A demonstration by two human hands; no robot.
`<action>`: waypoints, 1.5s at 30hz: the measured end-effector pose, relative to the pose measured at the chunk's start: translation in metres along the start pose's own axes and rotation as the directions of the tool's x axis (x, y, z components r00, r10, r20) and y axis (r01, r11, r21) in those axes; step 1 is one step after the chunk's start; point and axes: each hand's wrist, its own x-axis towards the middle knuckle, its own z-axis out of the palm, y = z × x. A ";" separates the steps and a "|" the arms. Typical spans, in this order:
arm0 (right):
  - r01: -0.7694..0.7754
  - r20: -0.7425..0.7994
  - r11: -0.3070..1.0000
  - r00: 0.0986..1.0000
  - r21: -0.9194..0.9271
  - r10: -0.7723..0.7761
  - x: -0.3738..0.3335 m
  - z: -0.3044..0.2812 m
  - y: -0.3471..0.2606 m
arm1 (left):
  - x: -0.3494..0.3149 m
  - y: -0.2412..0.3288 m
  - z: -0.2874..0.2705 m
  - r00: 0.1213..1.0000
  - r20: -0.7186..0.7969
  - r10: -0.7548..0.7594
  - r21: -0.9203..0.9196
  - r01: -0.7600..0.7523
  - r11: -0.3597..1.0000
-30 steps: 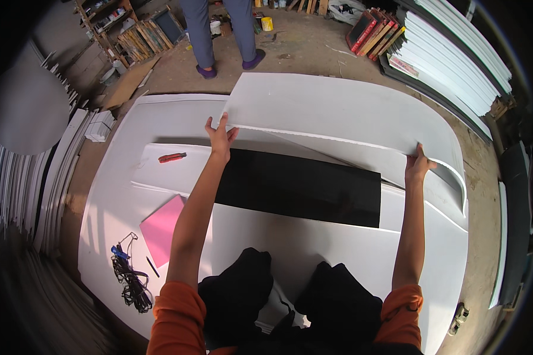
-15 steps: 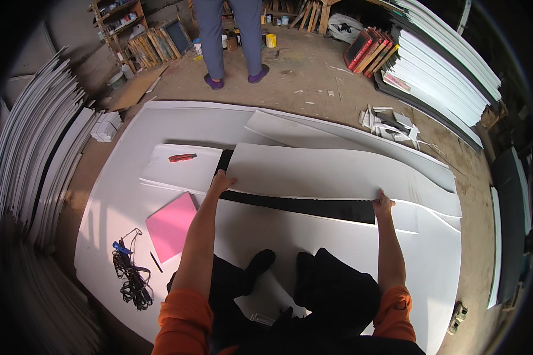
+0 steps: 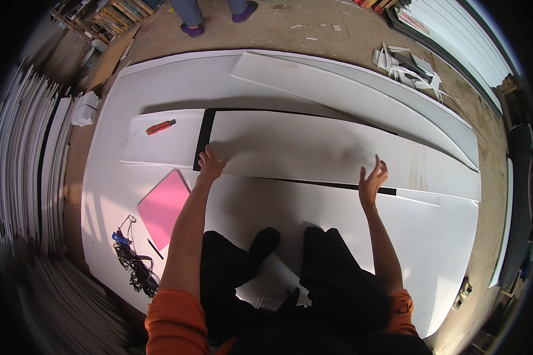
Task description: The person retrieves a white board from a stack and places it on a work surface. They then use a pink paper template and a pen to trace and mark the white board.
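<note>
A long white foam-like board (image 3: 302,145) lies flat over a black sheet (image 3: 204,133), whose dark edges show along its left end and both long sides. Over the board's near left corner is my left hand (image 3: 210,164), fingers spread and holding nothing. My right hand (image 3: 373,177) hovers by the board's near edge toward the right, its fingers apart and empty. To the left, a red utility knife (image 3: 161,126) rests on a shorter white piece (image 3: 160,139). Beside my left forearm lies a pink rectangular block or pad (image 3: 163,207).
Beneath everything is a large white sheet (image 3: 109,189). A bundled black cable (image 3: 133,263) and a black pen (image 3: 155,249) lie at left. Another white strip (image 3: 314,89) lies beyond the board. White sheets (image 3: 26,154) stand stacked at left; scraps (image 3: 408,71) lie far right. Another person's legs (image 3: 213,12) stand behind.
The white board has come down flat onto the black sheet, and both hands have let go of it. My view has tilted down, and the other person shows less.
</note>
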 end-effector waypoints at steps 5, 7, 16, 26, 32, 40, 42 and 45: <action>0.454 0.297 0.825 0.883 -0.338 -0.364 -0.002 0.024 0.021 | -0.017 0.057 -0.016 0.990 0.132 -0.047 0.283 0.008 0.959; 0.465 0.345 0.840 0.865 -0.279 -0.364 0.002 0.023 0.027 | -0.027 0.066 -0.027 0.981 0.183 0.057 0.390 -0.126 0.912; 0.174 0.775 0.980 0.605 0.099 -0.185 0.082 -0.032 -0.049 | -0.095 0.064 -0.185 0.778 -0.268 0.568 0.160 -0.545 0.823; 0.390 0.515 0.731 0.527 0.560 -0.676 0.035 -0.038 -0.331 | -0.162 -0.190 -0.185 0.874 -0.042 -0.484 -0.186 0.469 0.864; 0.528 0.691 0.652 0.158 0.545 -0.705 -0.092 0.090 -0.405 | -0.170 -0.251 -0.141 0.855 -0.202 -0.478 -0.361 0.389 0.848; 0.461 0.649 0.757 0.405 0.463 -0.644 -0.219 0.270 -0.333 | -0.155 -0.304 -0.032 0.597 -0.375 -0.709 -0.589 0.437 0.680; 0.465 0.592 0.781 0.514 0.416 -0.621 -0.237 0.288 -0.331 | -0.156 -0.317 -0.028 0.605 -0.271 -0.748 -0.638 0.469 0.611; 0.411 0.547 0.862 0.666 0.298 -0.507 -0.252 0.302 -0.331 | -0.153 -0.320 -0.022 0.597 -0.251 -0.762 -0.582 0.536 0.611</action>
